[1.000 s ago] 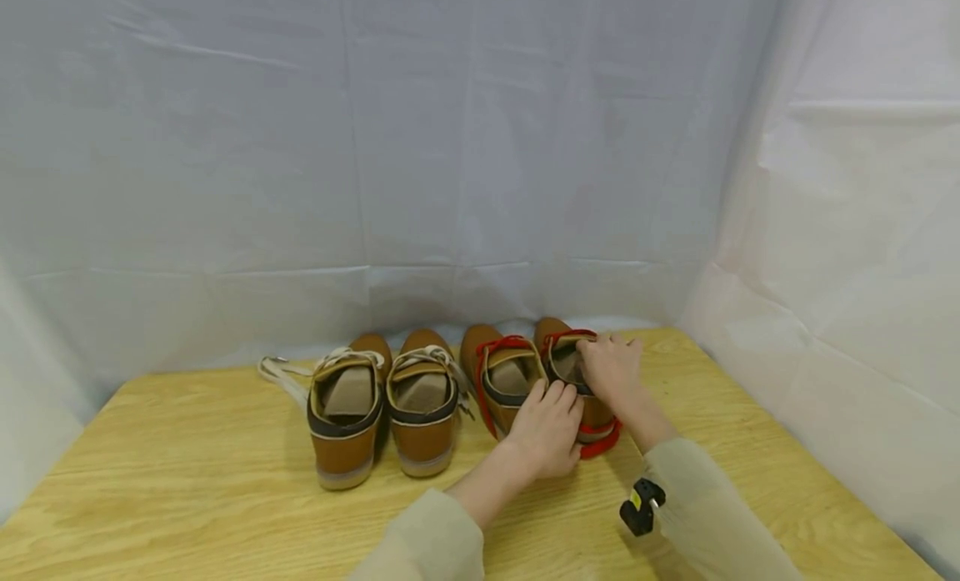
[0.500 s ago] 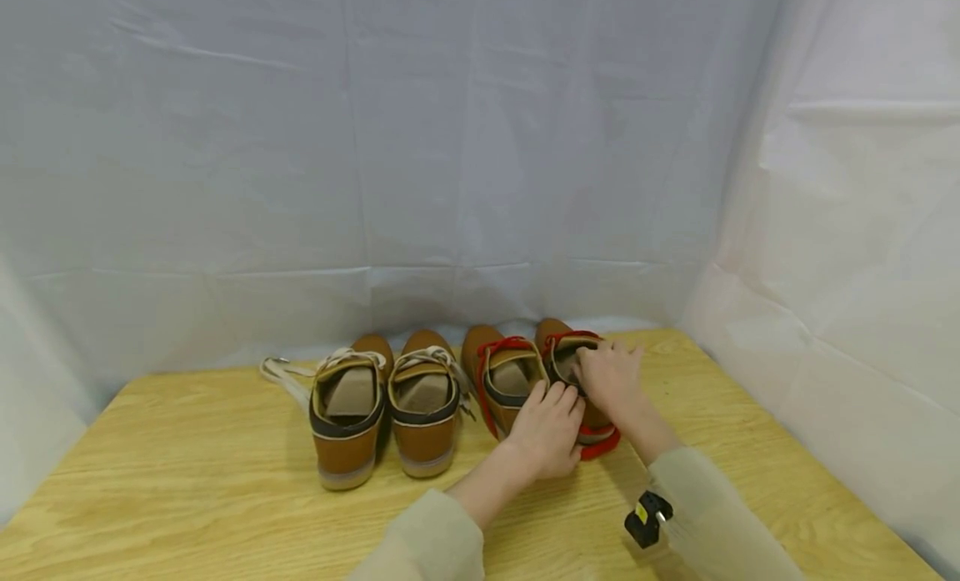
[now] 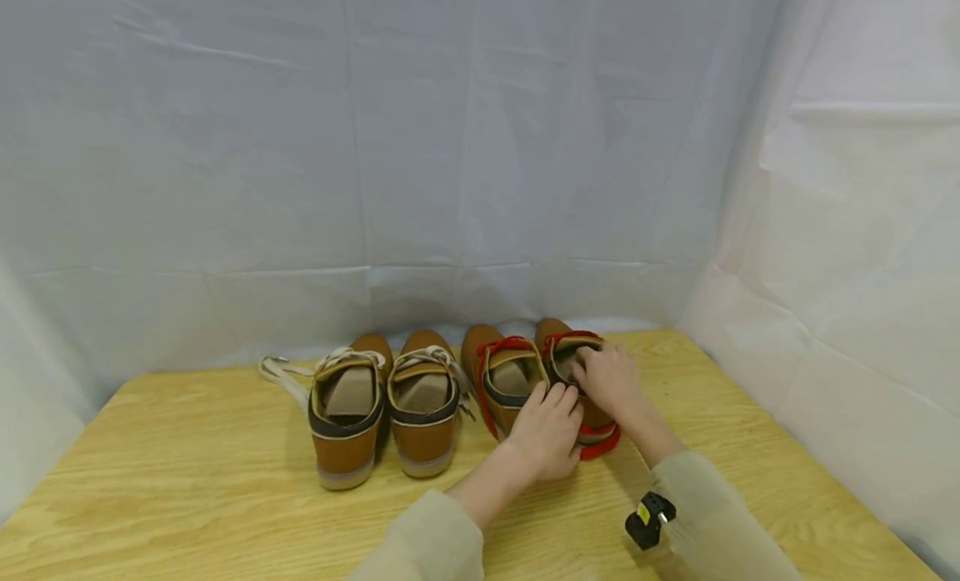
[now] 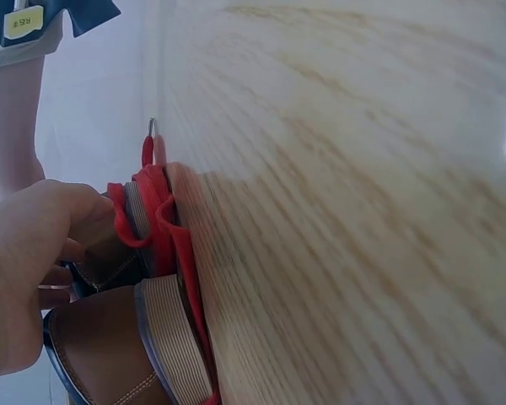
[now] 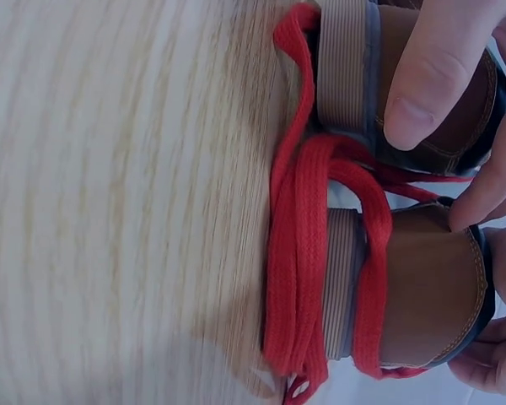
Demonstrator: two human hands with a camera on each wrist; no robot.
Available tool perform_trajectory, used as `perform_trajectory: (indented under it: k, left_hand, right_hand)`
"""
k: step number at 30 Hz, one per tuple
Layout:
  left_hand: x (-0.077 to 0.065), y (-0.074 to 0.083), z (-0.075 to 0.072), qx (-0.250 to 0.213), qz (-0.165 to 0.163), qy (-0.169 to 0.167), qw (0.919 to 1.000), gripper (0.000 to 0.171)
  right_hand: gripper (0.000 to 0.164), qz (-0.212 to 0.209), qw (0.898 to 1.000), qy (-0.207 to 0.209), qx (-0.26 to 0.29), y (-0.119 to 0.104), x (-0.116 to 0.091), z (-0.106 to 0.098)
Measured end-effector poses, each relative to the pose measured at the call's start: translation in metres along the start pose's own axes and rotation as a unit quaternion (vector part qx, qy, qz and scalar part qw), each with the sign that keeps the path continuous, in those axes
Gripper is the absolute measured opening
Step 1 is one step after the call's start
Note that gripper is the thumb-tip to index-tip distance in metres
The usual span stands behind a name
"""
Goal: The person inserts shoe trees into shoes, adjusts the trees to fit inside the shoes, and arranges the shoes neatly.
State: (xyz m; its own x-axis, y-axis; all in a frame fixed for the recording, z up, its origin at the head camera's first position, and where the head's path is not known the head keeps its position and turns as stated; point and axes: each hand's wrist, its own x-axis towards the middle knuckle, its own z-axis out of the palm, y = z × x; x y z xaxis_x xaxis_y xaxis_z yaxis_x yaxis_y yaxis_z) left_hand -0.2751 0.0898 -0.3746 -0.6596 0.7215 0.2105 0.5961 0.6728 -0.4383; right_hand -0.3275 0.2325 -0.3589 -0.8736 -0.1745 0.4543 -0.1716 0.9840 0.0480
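Note:
Two brown shoes with red laces stand side by side, heels toward me: the left red-laced shoe point(image 3: 507, 381) and the right red-laced shoe point(image 5: 430, 291). My left hand point(image 3: 549, 431) curls its fingers over their adjoining collars, its thumb hanging by the heels in the right wrist view. My right hand point(image 3: 611, 381) grips the right shoe's collar from its outer side, fingertips at the opening. A bundle of red lace point(image 5: 308, 253) is looped around that shoe's heel near the sole. The palms hide parts of both shoes.
A second brown pair, the outer white-laced shoe point(image 3: 343, 452) and inner white-laced shoe point(image 3: 423, 439), stands to the left. A loose white lace point(image 3: 285, 381) trails on the wooden table point(image 3: 187, 464). Pale sheeting point(image 3: 405, 147) hangs right behind the toes and along the sides.
My right hand has shifted slightly along the right shoe's collar, and the black camera at that wrist has moved a little. The left hand and the shoes look the same.

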Motion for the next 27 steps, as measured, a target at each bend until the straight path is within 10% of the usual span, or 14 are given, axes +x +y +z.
perform_trajectory:
  k: [27]
  left_hand:
    - [-0.0012,-0.0001,0.0000,0.000,-0.003,0.007,1.0000,0.056]
  right_hand:
    - [0.039,0.044,0.995,-0.088,-0.025,-0.0032,0.0027,-0.0018]
